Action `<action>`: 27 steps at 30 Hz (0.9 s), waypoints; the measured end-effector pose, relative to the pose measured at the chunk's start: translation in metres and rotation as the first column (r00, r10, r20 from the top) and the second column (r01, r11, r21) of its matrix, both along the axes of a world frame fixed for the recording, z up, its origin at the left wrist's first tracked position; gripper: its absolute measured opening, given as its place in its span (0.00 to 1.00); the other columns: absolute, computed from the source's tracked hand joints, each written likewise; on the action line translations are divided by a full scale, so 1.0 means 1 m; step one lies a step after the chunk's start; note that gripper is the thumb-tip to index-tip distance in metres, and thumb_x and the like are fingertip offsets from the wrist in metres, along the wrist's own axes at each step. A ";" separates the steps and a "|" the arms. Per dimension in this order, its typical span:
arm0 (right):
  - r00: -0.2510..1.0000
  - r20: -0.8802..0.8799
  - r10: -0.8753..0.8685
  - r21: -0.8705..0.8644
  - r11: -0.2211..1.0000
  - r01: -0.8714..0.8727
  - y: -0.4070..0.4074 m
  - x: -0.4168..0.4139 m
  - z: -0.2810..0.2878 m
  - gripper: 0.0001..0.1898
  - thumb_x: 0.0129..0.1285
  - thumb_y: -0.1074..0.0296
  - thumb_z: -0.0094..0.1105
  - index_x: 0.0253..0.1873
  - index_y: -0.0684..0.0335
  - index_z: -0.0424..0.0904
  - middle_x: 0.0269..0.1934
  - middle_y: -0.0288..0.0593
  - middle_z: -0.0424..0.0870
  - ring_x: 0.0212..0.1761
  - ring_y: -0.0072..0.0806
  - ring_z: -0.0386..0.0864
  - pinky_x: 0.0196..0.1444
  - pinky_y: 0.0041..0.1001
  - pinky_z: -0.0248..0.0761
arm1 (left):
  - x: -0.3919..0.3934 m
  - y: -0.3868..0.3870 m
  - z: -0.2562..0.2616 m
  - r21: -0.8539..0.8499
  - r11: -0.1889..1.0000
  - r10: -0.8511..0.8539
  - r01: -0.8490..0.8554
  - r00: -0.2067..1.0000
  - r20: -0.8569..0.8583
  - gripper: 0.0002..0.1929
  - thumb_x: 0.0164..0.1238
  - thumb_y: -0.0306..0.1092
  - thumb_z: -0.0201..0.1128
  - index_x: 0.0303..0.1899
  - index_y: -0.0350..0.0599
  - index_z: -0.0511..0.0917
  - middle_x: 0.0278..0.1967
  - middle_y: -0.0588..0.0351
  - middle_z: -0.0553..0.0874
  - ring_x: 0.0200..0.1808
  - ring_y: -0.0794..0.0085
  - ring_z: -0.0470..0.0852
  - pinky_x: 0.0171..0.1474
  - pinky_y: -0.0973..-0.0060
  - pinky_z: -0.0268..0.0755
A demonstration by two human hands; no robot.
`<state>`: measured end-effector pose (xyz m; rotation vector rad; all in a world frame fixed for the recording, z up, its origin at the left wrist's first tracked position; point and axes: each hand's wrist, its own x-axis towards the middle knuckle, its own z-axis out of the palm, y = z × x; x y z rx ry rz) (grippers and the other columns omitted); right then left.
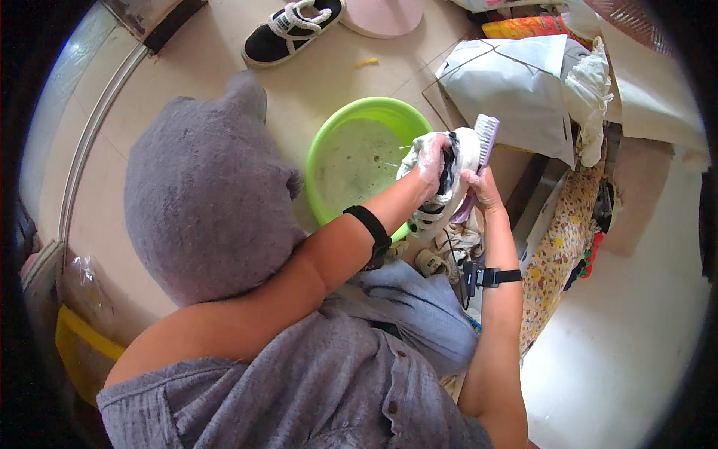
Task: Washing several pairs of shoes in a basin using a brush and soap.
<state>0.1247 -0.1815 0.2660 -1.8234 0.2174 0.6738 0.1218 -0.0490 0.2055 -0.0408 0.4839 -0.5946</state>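
A soapy black-and-white shoe (449,174) is gripped in my left hand (432,160), tilted over the right rim of a lime-green plastic basin (321,143). Suds coat the shoe and my left fingers. My right hand (483,188) holds a purple scrub brush (489,140) by its back. The white bristles face the pale sole of the shoe, close beside it; whether they touch is hard to tell. Cloudy, foamy water (359,160) fills the lower part of the basin. Part of the brush is hidden behind my right fingers.
Another black shoe with thick white laces (294,31) stands on the tiled floor beyond the basin, beside a pink round object (384,17). A white wrapped package (505,90) lies on the right. Pale shoes (432,261) sit below my hands. A patterned cloth (561,252) hangs at right.
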 end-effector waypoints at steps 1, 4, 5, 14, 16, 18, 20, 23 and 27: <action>0.999 -0.019 -0.028 0.007 1.000 0.028 0.000 -0.002 0.002 0.37 0.40 0.61 0.69 0.57 0.63 0.63 0.47 0.38 0.73 0.46 0.27 0.71 0.50 0.26 0.66 | 0.005 0.003 0.007 -0.046 0.998 0.036 -0.040 0.996 -0.077 0.17 0.57 0.43 0.50 0.42 0.41 0.74 0.35 0.49 0.80 0.38 0.62 0.79 0.47 0.65 0.70; 1.000 0.005 0.010 -0.029 1.000 -0.010 -0.012 -0.009 -0.006 0.37 0.39 0.62 0.68 0.58 0.63 0.64 0.47 0.38 0.72 0.47 0.28 0.70 0.51 0.27 0.65 | 0.013 -0.004 0.005 -0.018 1.000 0.006 -0.008 0.992 -0.123 0.15 0.64 0.42 0.47 0.42 0.40 0.73 0.36 0.49 0.80 0.40 0.61 0.79 0.48 0.64 0.70; 0.999 0.042 0.005 0.003 1.000 -0.005 -0.010 -0.013 -0.006 0.37 0.38 0.63 0.68 0.58 0.63 0.63 0.48 0.37 0.72 0.48 0.29 0.70 0.51 0.27 0.64 | 0.014 -0.008 0.004 -0.018 1.000 0.008 -0.011 0.992 -0.126 0.15 0.64 0.42 0.47 0.42 0.40 0.73 0.36 0.49 0.80 0.40 0.61 0.79 0.48 0.64 0.70; 0.936 -0.183 -0.301 0.417 0.839 0.351 -0.021 -0.025 0.003 0.35 0.53 0.44 0.58 0.59 0.64 0.64 0.48 0.45 0.76 0.49 0.33 0.75 0.53 0.32 0.69 | -0.009 -0.044 0.008 0.833 0.521 0.117 -0.185 0.983 0.145 0.16 0.68 0.40 0.43 0.36 0.37 0.73 0.32 0.45 0.78 0.33 0.59 0.78 0.37 0.66 0.69; 0.914 -0.257 -0.314 0.389 0.832 0.395 -0.002 -0.015 0.013 0.34 0.55 0.43 0.56 0.59 0.65 0.64 0.48 0.46 0.76 0.49 0.33 0.75 0.53 0.31 0.69 | -0.019 -0.049 0.002 0.801 0.506 0.096 -0.321 0.943 0.317 0.18 0.70 0.40 0.44 0.29 0.37 0.75 0.22 0.52 0.79 0.28 0.63 0.78 0.34 0.68 0.69; 0.867 -0.329 -0.374 0.299 0.830 0.471 -0.003 -0.010 0.012 0.31 0.58 0.45 0.54 0.57 0.64 0.67 0.48 0.47 0.76 0.49 0.33 0.75 0.54 0.31 0.69 | -0.031 -0.044 0.011 0.874 0.380 -0.075 -0.304 0.931 0.357 0.18 0.69 0.40 0.44 0.29 0.37 0.75 0.23 0.49 0.80 0.28 0.58 0.78 0.35 0.66 0.69; 0.862 -0.336 -0.380 0.136 0.886 0.443 -0.014 -0.014 0.011 0.27 0.58 0.49 0.56 0.56 0.62 0.67 0.48 0.44 0.77 0.49 0.33 0.75 0.54 0.33 0.69 | -0.042 -0.047 0.015 0.908 0.206 -0.302 -0.366 0.859 0.415 0.17 0.66 0.41 0.46 0.32 0.37 0.76 0.27 0.41 0.80 0.32 0.48 0.78 0.37 0.62 0.69; 0.821 -0.464 -0.333 0.126 0.892 0.434 -0.022 -0.020 0.009 0.26 0.57 0.52 0.58 0.56 0.60 0.68 0.48 0.42 0.77 0.48 0.33 0.75 0.53 0.34 0.69 | -0.057 -0.050 0.012 0.906 0.279 -0.263 -0.317 0.883 0.390 0.18 0.65 0.44 0.48 0.34 0.37 0.77 0.28 0.42 0.81 0.33 0.49 0.79 0.38 0.63 0.70; 0.769 -0.572 -0.285 0.143 0.888 0.436 -0.046 -0.034 0.001 0.28 0.56 0.49 0.58 0.58 0.58 0.67 0.50 0.43 0.76 0.50 0.34 0.74 0.55 0.36 0.68 | -0.073 -0.033 0.022 0.841 0.244 -0.420 -0.482 0.729 0.540 0.18 0.59 0.48 0.54 0.34 0.40 0.79 0.29 0.45 0.82 0.34 0.53 0.80 0.41 0.66 0.72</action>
